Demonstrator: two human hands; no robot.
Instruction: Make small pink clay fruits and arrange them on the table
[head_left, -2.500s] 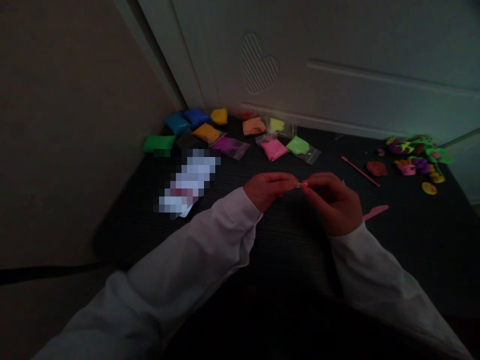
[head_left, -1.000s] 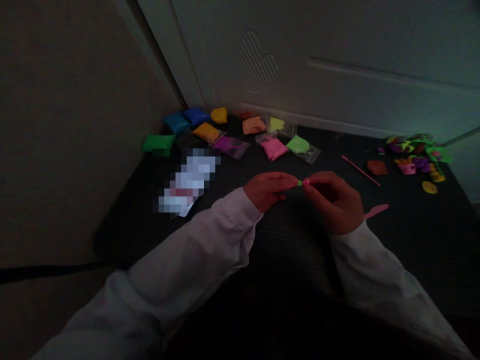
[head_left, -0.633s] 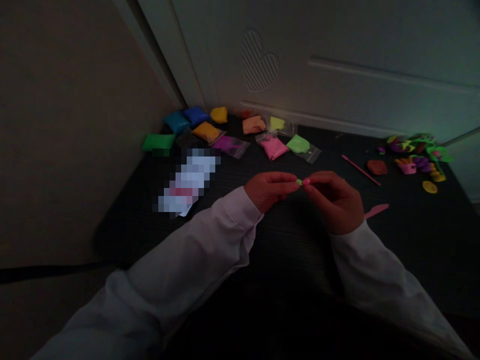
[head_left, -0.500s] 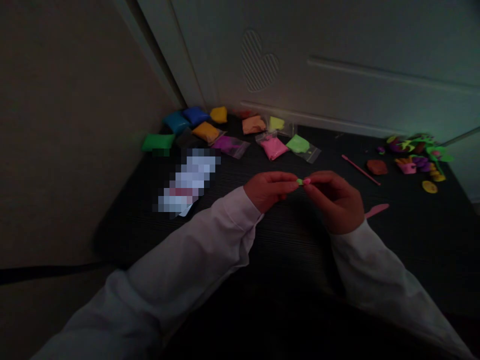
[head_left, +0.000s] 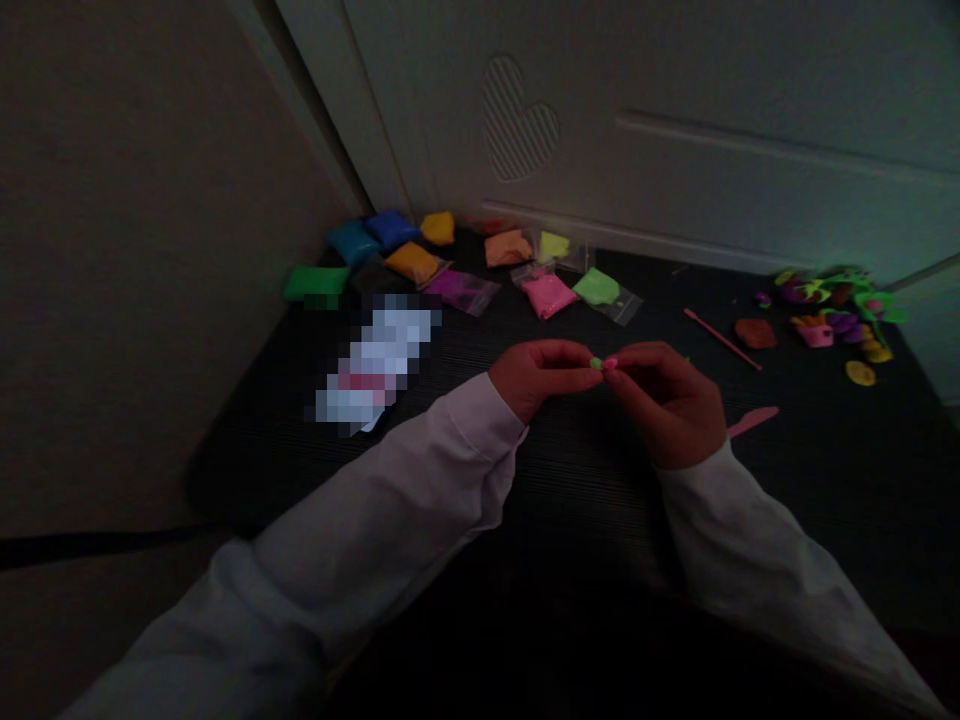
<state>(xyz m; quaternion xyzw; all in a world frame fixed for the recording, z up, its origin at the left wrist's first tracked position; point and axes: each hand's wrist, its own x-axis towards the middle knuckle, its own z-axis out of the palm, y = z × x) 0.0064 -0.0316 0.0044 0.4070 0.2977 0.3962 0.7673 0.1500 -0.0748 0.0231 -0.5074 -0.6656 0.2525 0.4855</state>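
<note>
Over the middle of the dark table, my left hand (head_left: 536,376) pinches a small piece of green clay (head_left: 596,363) between thumb and fingertips. Facing it, my right hand (head_left: 667,400) grips a small piece of pink clay (head_left: 611,364) at its fingertips. The two pieces touch or nearly touch; my fingers hide part of both. Just beyond the hands lie a bag of pink clay (head_left: 549,295) and a bag of light green clay (head_left: 598,288). A pink plastic knife (head_left: 754,420) rests beside my right wrist.
Several more clay packets, among them a green one (head_left: 318,285) and a blue one (head_left: 391,230), line the back left. A blurred bright rectangle (head_left: 390,350) lies left. On the right are a pink stick (head_left: 721,338), a reddish-brown lump (head_left: 754,333) and small clay models (head_left: 814,330). A white panel (head_left: 600,180) stands behind.
The fingertips have shifted very slightly, and the pink piece has moved a little left, closer to the green one. Both hands keep their pinch; the table items stay put.
</note>
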